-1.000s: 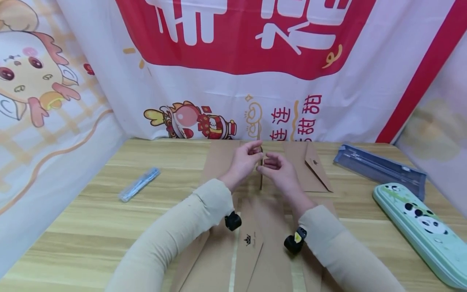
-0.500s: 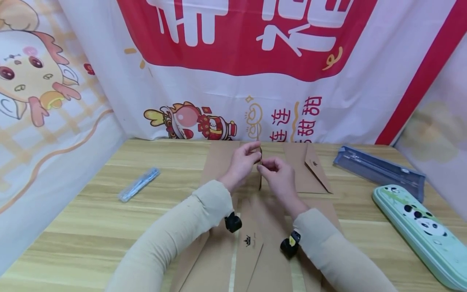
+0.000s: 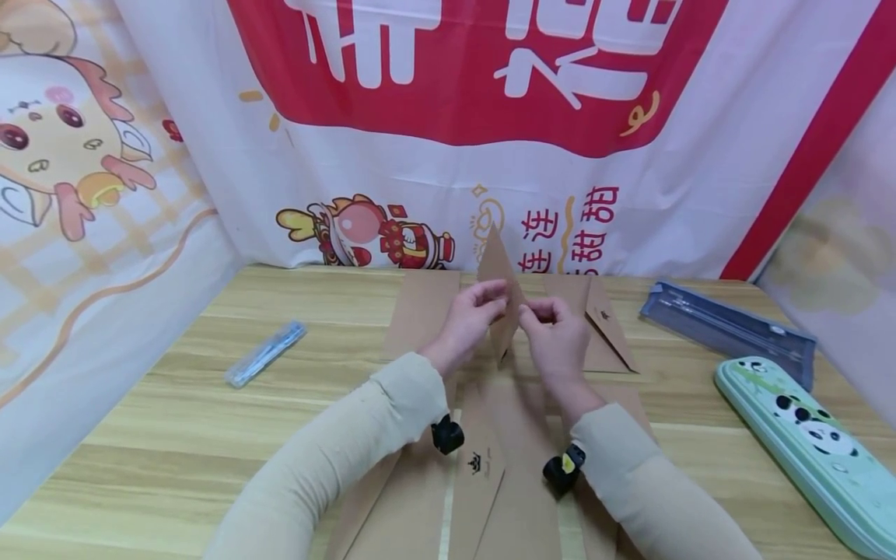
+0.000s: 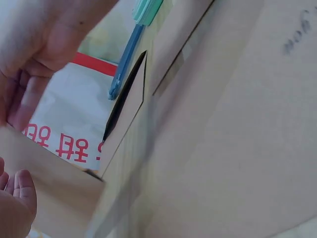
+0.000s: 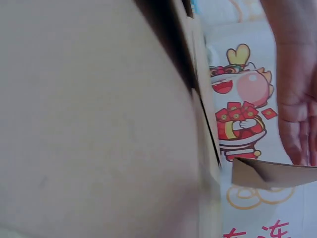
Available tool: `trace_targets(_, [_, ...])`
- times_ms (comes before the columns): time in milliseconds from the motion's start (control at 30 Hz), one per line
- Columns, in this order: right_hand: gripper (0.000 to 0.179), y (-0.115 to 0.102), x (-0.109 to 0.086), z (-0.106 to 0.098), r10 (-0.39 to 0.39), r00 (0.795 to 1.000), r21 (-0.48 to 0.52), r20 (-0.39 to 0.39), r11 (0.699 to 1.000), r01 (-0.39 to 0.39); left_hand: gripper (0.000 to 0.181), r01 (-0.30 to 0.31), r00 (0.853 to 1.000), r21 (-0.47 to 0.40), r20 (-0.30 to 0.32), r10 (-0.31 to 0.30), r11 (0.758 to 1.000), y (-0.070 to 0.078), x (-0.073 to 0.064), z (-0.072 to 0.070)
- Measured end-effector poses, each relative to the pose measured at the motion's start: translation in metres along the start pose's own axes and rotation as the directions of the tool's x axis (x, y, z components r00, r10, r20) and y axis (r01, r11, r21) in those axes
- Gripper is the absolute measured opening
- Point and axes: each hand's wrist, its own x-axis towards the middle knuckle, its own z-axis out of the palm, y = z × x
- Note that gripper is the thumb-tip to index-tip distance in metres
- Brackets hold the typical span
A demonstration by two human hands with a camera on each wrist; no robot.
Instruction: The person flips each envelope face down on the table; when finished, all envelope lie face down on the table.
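A brown kraft paper envelope (image 3: 498,253) stands on edge above the back middle of the table, its near face turned partly toward the head camera. On its left side, my left hand (image 3: 465,319) holds it between thumb and fingers. The thumb and curled fingers of my right hand (image 3: 560,334) pinch its right edge. In the left wrist view the same envelope (image 4: 54,191) is between both hands. The right wrist view shows a folded end of the envelope (image 5: 252,173) beneath a hand.
Similar envelopes lie around: one back left (image 3: 420,307), one back right (image 3: 605,334), and a crown-printed one (image 3: 514,498) in front, with more beside it. A clear blue-tinted pouch (image 3: 266,354) lies left. A dark blue zip pouch (image 3: 728,323) and green panda case (image 3: 812,443) lie right.
The envelope, seen nearly edge-on before, has turned so its face shows. My right hand first closed in on its edge, then shifted slightly right with it.
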Motion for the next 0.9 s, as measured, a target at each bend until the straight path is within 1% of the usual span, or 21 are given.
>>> trace_targets(67, [0.009, 0.000, 0.002, -0.002, 0.028, 0.999, 0.055, -0.032, 0.998, -0.026, 0.036, -0.010, 1.000, -0.006, -0.029, 0.009, 1.000, -0.003, -0.001, -0.001])
trace_targets(133, [0.009, 0.000, 0.005, -0.003, 0.073, 0.996, 0.151, -0.050, 0.987, -0.064, 0.035, -0.032, 0.996, 0.018, -0.079, 0.033, 0.999, -0.007, -0.003, -0.002])
trace_targets(200, [0.009, 0.002, 0.008, -0.004, 0.121, 0.991, 0.259, -0.059, 0.961, -0.102, 0.034, -0.042, 0.989, 0.040, -0.138, 0.047, 0.998, -0.011, -0.004, -0.004])
trace_targets(233, [0.010, 0.004, 0.010, -0.004, 0.149, 0.987, 0.321, -0.060, 0.939, -0.122, 0.034, -0.041, 0.985, 0.049, -0.167, 0.049, 0.998, -0.014, -0.005, -0.005])
trace_targets(267, [0.010, 0.017, 0.015, -0.002, 0.166, 0.985, 0.414, -0.042, 0.900, -0.134, 0.034, -0.039, 0.980, 0.055, -0.193, 0.049, 0.998, -0.017, -0.005, -0.006])
trace_targets(333, [0.013, 0.037, 0.021, -0.001, 0.195, 0.980, 0.546, -0.023, 0.824, -0.151, 0.036, -0.029, 0.973, 0.031, -0.229, 0.035, 0.999, -0.021, -0.006, -0.007])
trace_targets(367, [0.014, 0.046, 0.024, 0.000, 0.201, 0.979, 0.592, -0.019, 0.792, -0.151, 0.037, -0.020, 0.971, 0.003, -0.240, 0.020, 1.000, -0.023, -0.006, -0.007])
trace_targets(433, [0.016, 0.052, 0.027, 0.002, 0.231, 0.973, 0.664, -0.024, 0.731, -0.158, 0.038, -0.001, 0.967, -0.052, -0.254, -0.012, 0.999, -0.026, -0.006, -0.008])
trace_targets(467, [0.016, 0.058, 0.029, 0.002, 0.236, 0.972, 0.705, -0.020, 0.692, -0.154, 0.037, 0.007, 0.966, -0.075, -0.256, -0.026, 0.997, -0.027, -0.006, -0.007])
trace_targets(500, [0.017, 0.048, 0.025, 0.001, 0.260, 0.965, 0.696, -0.045, 0.701, -0.156, 0.036, 0.015, 0.966, -0.099, -0.257, -0.040, 0.995, -0.028, -0.007, -0.007])
trace_targets(533, [0.017, 0.039, 0.023, 0.001, 0.286, 0.956, 0.694, -0.062, 0.701, -0.165, 0.035, 0.025, 0.966, -0.124, -0.253, -0.056, 0.992, -0.028, -0.007, -0.007])
trace_targets(567, [0.017, 0.031, 0.021, 0.000, 0.307, 0.948, 0.694, -0.078, 0.700, -0.170, 0.034, 0.032, 0.966, -0.144, -0.249, -0.068, 0.989, -0.028, -0.008, -0.007])
trace_targets(600, [0.019, 0.023, 0.018, -0.001, 0.334, 0.939, 0.702, -0.086, 0.689, -0.181, 0.033, 0.041, 0.966, -0.156, -0.245, -0.079, 0.987, -0.028, -0.008, -0.007])
trace_targets(667, [0.021, 0.018, 0.016, -0.003, 0.366, 0.927, 0.710, -0.081, 0.674, -0.205, 0.032, 0.045, 0.968, -0.177, -0.234, -0.087, 0.983, -0.028, -0.009, -0.007])
trace_targets(700, [0.023, 0.014, 0.014, -0.004, 0.399, 0.913, 0.688, -0.085, 0.686, -0.236, 0.032, 0.044, 0.969, -0.174, -0.234, -0.084, 0.984, -0.028, -0.009, -0.008])
trace_targets(767, [0.023, 0.015, 0.015, -0.006, 0.432, 0.901, 0.674, -0.044, 0.678, -0.293, 0.032, 0.035, 0.968, -0.154, -0.241, -0.072, 0.987, -0.029, -0.009, -0.010])
trace_targets(800, [0.024, 0.016, 0.015, -0.007, 0.445, 0.896, 0.656, -0.014, 0.680, -0.327, 0.032, 0.025, 0.967, -0.139, -0.247, -0.059, 0.990, -0.030, -0.008, -0.011])
trace_targets(833, [0.026, 0.018, 0.017, -0.009, 0.456, 0.890, 0.625, 0.022, 0.688, -0.368, 0.032, 0.019, 0.966, -0.122, -0.254, -0.049, 0.992, -0.030, -0.007, -0.013])
trace_targets(867, [0.028, 0.019, 0.018, -0.011, 0.460, 0.886, 0.584, 0.063, 0.703, -0.407, 0.032, 0.019, 0.965, -0.102, -0.258, -0.044, 0.995, -0.030, -0.007, -0.015])
trace_targets(900, [0.033, 0.021, 0.020, -0.014, 0.472, 0.874, 0.532, 0.117, 0.714, -0.456, 0.033, 0.018, 0.965, -0.077, -0.258, -0.037, 0.997, -0.030, -0.006, -0.017])
